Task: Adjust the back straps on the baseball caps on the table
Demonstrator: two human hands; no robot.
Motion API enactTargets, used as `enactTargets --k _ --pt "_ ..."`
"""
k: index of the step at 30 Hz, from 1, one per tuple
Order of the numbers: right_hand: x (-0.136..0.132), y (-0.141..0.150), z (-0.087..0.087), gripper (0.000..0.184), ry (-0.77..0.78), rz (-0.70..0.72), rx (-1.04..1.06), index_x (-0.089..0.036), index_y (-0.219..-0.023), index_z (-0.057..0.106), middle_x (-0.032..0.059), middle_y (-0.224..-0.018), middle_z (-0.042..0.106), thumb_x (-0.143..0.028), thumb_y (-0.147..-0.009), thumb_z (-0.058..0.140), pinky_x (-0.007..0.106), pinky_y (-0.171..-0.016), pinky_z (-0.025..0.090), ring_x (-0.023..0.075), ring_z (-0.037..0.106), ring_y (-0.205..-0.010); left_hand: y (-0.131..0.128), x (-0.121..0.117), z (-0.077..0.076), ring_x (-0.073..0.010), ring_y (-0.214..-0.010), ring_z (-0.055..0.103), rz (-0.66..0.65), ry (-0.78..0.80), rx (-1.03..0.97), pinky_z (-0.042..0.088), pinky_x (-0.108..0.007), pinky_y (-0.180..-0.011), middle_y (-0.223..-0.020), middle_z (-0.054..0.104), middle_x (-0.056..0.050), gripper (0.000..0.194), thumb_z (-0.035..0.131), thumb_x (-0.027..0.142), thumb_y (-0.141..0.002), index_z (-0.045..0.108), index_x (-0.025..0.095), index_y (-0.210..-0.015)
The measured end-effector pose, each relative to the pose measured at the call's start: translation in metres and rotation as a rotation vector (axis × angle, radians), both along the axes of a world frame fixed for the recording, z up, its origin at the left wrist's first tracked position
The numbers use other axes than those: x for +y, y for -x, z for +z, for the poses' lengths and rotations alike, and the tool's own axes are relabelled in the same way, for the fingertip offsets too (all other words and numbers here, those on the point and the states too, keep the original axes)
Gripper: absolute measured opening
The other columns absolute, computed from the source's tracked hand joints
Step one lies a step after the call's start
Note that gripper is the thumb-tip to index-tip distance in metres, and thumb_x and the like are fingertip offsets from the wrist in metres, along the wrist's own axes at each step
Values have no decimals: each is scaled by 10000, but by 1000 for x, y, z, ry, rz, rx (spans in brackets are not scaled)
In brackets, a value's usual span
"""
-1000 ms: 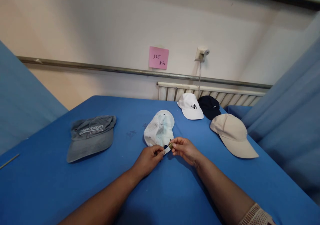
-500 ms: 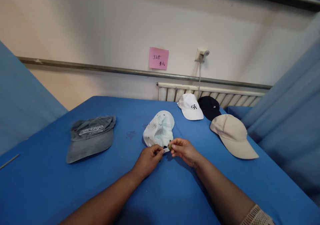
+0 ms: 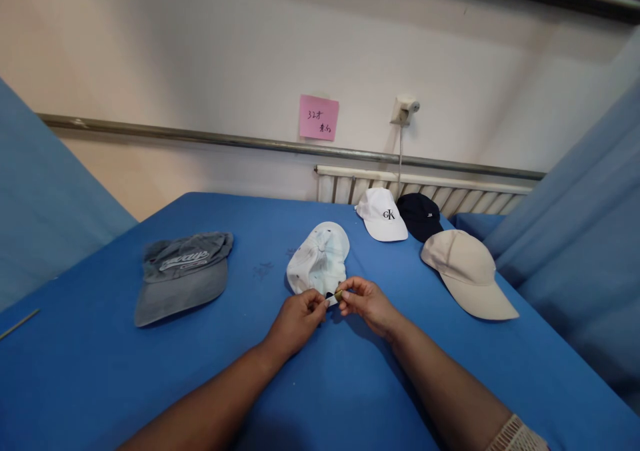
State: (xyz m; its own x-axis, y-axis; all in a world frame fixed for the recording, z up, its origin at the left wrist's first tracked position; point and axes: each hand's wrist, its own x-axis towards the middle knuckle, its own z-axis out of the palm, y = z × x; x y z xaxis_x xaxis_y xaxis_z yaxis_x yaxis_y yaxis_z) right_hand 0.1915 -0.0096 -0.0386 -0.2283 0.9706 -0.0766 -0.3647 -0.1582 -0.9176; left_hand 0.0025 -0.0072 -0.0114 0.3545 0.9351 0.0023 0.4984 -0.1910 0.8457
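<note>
Strap of the pale cap is pinched between thumb and fingers of the left hand, while the right hand grips the brass-coloured buckle just beside it. The pale cap rests directly beyond both hands on the blue table, whose far edge runs well past the fingertips. Blue surface spreads leftward from the left hand to the grey cap, and rightward from the right hand to the beige cap, which sits near the table's right edge. Beyond the right hand, near the far edge, the white cap partly covers the navy cap. Fingertips hide much of the strap, and how it passes through the buckle cannot be made out. Far left of the left hand, a thin stick is cut off by the picture's border. Above and beyond the hands, a pink note reads "32", followed by handwriting hard to decipher. The white cap bears black letters resembling "CK"; the grey cap's pale script seems to end in "ways"; the navy cap's mark is too small to read.
</note>
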Motion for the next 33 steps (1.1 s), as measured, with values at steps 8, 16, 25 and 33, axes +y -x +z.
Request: enactTargets --k 8,16,25,33 --pt "5 1 -6 345 -55 -10 -103 -172 -826 653 -3 -691 652 -439 -678 814 275 -578 503 118 603 -579 0 0 2 -147 -595 577 -46 93 -42 401 -240 -550 -719 702 -16 294 515 447 -838 635 184 -785" --pt "9 -1 -12 152 -201 -78 -272 -191 -745 670 -20 -679 645 -323 -710 734 243 -599 424 108 546 -613 0 -1 -1 -172 -679 642 -72 90 -66 450 -261 -615 -798 739 -26 279 532 426 -853 666 181 -857" --pt "6 1 -9 214 -150 -41 -257 -194 -757 658 -9 -693 652 -376 -697 752 238 -556 432 129 571 -633 -1 -1 -7 -194 -724 677 -68 90 -84 479 -280 -673 -780 744 -47 300 548 447 -851 664 171 -850" --pt "5 5 -11 200 -171 -28 -268 -199 -761 655 -9 -703 653 -370 -712 747 255 -592 460 130 576 -637 -1 -2 -5 -188 -704 671 -59 75 -52 477 -274 -654 -756 739 -41 287 548 444 -846 651 177 -823"
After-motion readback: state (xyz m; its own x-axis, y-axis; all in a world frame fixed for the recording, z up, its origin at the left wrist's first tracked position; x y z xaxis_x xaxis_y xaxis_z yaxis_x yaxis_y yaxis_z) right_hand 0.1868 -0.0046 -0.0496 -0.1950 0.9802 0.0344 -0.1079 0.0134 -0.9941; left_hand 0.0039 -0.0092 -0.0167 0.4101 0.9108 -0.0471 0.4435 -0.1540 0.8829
